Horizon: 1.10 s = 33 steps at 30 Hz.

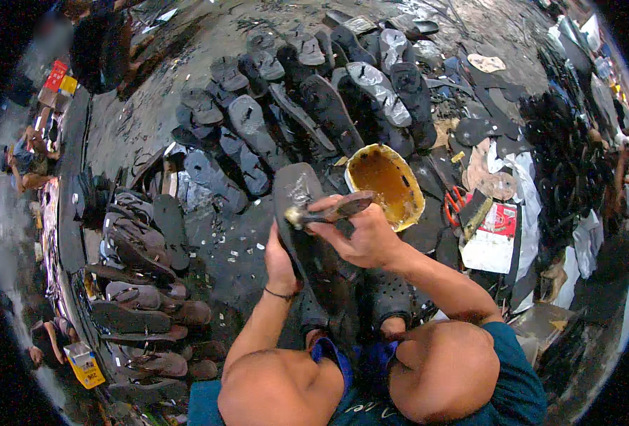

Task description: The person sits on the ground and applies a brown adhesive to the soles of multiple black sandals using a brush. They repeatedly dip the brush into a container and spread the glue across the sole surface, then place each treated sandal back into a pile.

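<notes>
My left hand (pixel 281 264) grips a dark shoe sole (pixel 294 183) by its left edge, holding it tilted up above the ground between my feet. A wet, shiny patch shows on the sole's upper face. In my right hand (pixel 365 236) is a brush (pixel 351 206), its dark handle pinched between the fingers. The brush's pale, glue-coated tip touches the sole or sits right at its surface. Just beyond my right hand stands a tub (pixel 421 199) with a yellowish crusted rim and amber glue inside. My right hand covers part of the sole.
Several dark soles (pixel 252 122) lie in rows ahead. Finished-looking sandals (pixel 141 245) are stacked at the left. To the right are red-handled scissors (pixel 452 206), a wide brush (pixel 478 213), a red and white packet (pixel 490 248) and scraps. Other people sit at the far left.
</notes>
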### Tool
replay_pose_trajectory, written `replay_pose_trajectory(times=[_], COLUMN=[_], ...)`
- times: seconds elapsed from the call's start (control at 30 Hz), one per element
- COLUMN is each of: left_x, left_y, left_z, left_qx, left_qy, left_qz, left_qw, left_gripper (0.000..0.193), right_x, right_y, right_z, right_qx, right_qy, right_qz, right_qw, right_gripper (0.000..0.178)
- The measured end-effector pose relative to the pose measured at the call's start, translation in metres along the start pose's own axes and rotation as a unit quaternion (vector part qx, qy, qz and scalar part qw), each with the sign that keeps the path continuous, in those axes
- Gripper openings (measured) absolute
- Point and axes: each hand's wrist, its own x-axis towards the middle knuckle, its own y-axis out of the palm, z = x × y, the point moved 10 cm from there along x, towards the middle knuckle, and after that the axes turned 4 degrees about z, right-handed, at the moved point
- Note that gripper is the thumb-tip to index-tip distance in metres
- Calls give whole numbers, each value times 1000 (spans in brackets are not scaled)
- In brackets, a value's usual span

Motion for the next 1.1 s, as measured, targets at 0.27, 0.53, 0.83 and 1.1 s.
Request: replay_pose_trajectory(times=[0.27, 0.53, 0.83, 1.1], left_x=[-5, -25, -64, 12], left_y=[-9, -42, 4, 41], left_z=[0, 23, 13, -55], left_qx=[161, 24, -69, -11], left_qy=[57, -146, -120, 67], left_qz=[-37, -27, -17, -57], left_qw=[985, 989, 990, 996], left_gripper=[51, 62, 83, 66], right_x=[1, -28, -7, -1], right_y=[-25, 6, 8, -16], right_z=[18, -41, -35, -52], right_qx=[-6, 306, 248, 92], right_qy=[1, 253, 194, 172], right_qz=[-109, -40, -62, -78], right_qw=[994, 917, 947, 978], right_gripper=[17, 24, 26, 15])
